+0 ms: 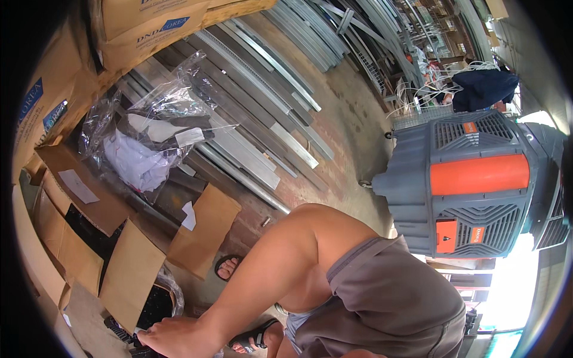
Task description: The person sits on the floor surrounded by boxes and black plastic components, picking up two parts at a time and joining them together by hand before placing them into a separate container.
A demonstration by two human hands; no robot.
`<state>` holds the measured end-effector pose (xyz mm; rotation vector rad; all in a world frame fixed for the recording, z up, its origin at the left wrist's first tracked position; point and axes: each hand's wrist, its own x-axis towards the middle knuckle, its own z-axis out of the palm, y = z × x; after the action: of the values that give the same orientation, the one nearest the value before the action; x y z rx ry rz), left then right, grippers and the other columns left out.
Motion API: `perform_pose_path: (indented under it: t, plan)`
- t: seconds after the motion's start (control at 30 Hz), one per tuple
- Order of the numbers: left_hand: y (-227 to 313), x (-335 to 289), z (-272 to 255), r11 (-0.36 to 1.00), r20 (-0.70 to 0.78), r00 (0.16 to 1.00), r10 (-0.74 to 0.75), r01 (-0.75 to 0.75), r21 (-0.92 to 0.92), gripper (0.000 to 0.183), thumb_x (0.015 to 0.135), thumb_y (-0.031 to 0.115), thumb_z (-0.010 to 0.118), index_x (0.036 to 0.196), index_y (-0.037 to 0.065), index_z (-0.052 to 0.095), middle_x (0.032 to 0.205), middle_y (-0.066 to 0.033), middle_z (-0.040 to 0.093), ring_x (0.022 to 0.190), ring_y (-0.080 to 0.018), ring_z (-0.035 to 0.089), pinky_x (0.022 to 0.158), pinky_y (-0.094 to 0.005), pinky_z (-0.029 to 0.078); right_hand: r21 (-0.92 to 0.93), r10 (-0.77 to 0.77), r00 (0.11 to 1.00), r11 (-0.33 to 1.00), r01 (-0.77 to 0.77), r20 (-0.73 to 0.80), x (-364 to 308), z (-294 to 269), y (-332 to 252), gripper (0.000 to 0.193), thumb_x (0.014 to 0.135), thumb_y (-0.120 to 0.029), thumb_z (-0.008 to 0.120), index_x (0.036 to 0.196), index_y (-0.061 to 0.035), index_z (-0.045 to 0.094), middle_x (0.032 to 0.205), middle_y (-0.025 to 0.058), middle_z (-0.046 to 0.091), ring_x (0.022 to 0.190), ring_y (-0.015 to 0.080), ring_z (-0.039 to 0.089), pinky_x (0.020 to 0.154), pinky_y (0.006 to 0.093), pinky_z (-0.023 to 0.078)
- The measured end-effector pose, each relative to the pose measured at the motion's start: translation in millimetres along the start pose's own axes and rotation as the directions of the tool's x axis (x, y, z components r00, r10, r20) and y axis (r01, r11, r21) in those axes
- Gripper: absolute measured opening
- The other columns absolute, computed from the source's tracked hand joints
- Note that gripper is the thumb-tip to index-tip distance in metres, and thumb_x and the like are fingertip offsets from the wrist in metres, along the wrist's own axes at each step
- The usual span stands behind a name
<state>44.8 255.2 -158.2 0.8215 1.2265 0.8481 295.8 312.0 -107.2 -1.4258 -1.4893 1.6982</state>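
Observation:
My right arm reaches down from a loose grey-brown sleeve. My right hand [179, 335] is at the lower left, with its fingers curled closed; what lies in them is hidden. It is at the lower corner of a brown cardboard flap [132, 271], part of an opened box. Close to the fingertips shows a black ridged piece [117, 328]. Black material [156, 307] and clear plastic wrap [174, 291] lie behind the flap, partly covered by it. My left hand is outside the picture.
Stacked cartons [65, 77] rise at the upper left. Clear bags with white contents [140, 155] lie on long metal profiles [256, 101] across the floor. A grey and orange wheeled cooler [465, 191] stands at the right. My sandalled feet [259, 338] are beside the box.

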Motion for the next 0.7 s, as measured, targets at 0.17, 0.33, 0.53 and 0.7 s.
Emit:
perform_pose_path:
  t: [0.17,0.33,0.53,0.7]
  plan:
    - [2,20,-6,0.990,-0.011,0.990,-0.143,0.143,0.003,0.052,0.069,0.012,0.081,0.112,0.004,0.053,0.106,-0.0102,0.060,0.092,-0.0180,0.058,0.076,-0.0337,0.051,-0.037,0.064,0.996,0.997,-0.062,0.065,10,-25,-10,0.053,0.090,-0.048,0.056,0.112,0.0009,0.056,0.102,0.0254,0.066,0.096,0.0427,0.065,0.083,0.0509,0.052]
    - [1,19,0,0.971,-0.044,0.970,-0.240,0.239,-0.013,0.047,0.073,0.008,0.080,0.112,0.004,0.053,0.101,-0.0093,0.061,0.084,-0.0170,0.059,0.071,-0.0323,0.051,-0.173,0.004,0.995,0.985,0.013,0.098,8,-26,-13,0.054,0.090,-0.049,0.056,0.111,0.0000,0.056,0.101,0.0238,0.067,0.094,0.0416,0.066,0.080,0.0503,0.053]
    - [-4,4,7,0.948,-0.040,0.947,-0.319,0.318,-0.027,0.043,0.077,0.004,0.078,0.112,0.004,0.052,0.095,-0.0083,0.063,0.076,-0.0158,0.060,0.065,-0.0307,0.052,-0.255,-0.087,0.995,0.962,0.095,0.044,-3,-13,-3,0.055,0.089,-0.051,0.057,0.111,-0.0005,0.056,0.098,0.0233,0.068,0.093,0.0414,0.066,0.079,0.0514,0.054]
    - [4,-4,11,0.921,-0.057,0.930,-0.364,0.369,0.122,0.037,0.079,0.004,0.077,0.108,0.007,0.053,0.093,-0.0051,0.062,0.075,-0.0158,0.060,0.062,-0.0299,0.052,-0.272,-0.170,0.985,0.948,0.167,0.015,-18,-9,-3,0.053,0.089,-0.048,0.058,0.109,0.0010,0.057,0.097,0.0233,0.068,0.094,0.0405,0.067,0.078,0.0506,0.054]
